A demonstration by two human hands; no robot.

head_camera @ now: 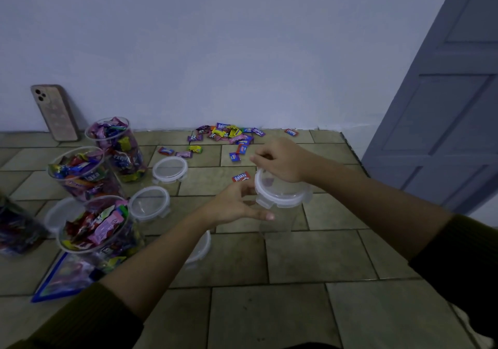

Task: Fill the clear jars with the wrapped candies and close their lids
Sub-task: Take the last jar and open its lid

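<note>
An empty clear jar (280, 219) stands on the tiled floor with its white-rimmed lid (283, 196) on top. My right hand (280, 160) grips the lid's far edge with curled fingers. My left hand (234, 205) touches the jar's left side just under the lid, fingers extended. Three open jars (118, 146) (83, 173) (99, 230) full of wrapped candies stand at the left. A pile of loose wrapped candies (229, 134) lies by the wall, and a red one (240, 177) lies just left of the lid.
Loose lids (169, 169) (149, 203) (200, 249) lie on the floor between the filled jars and my arms. A phone (55, 112) leans on the wall at the left. A candy bag (67, 276) lies front left. A grey door (442, 106) is at the right.
</note>
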